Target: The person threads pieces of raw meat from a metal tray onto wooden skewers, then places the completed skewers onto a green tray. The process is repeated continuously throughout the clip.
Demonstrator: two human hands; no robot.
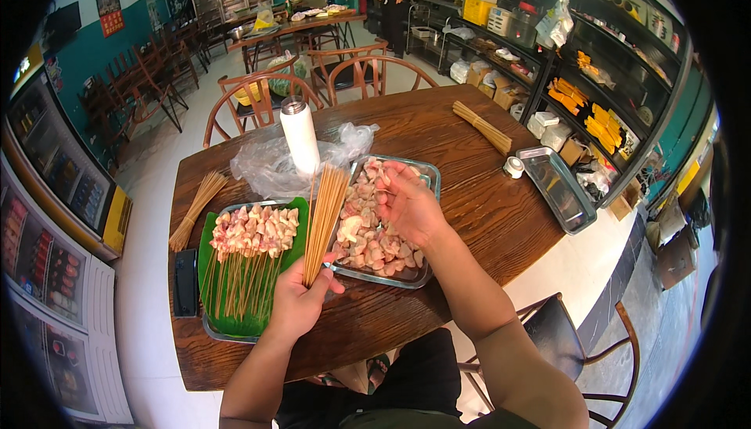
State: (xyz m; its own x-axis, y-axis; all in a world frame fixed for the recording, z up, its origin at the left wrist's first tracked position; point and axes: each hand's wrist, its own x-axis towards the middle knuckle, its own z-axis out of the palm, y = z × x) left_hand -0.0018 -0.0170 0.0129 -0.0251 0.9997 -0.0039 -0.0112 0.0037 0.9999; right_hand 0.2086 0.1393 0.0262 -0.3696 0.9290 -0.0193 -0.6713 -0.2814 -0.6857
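Observation:
My left hand point(302, 294) grips a thick bundle of bamboo skewers point(326, 218), held upright between the two trays. Over the metal tray of raw meat pieces point(375, 247) is my right hand point(410, 200), its fingers curled with a small pale piece of meat point(385, 180) at the fingertips. To the left, rows of skewered raw meat point(255, 229) lie on a green banana leaf point(246, 326) in a second metal tray, their bare sticks pointing towards me. The exact grip of the right fingertips is partly hidden.
Around the trays are a white bottle point(300, 138), a crumpled plastic bag point(258, 165), two more skewer bundles point(196, 209) point(481, 127), a phone point(185, 282), a bottle cap point(513, 167) and an empty metal tray point(557, 191). Chairs point(264, 94) border the wooden table point(469, 235). A person point(394, 1) stands farther back.

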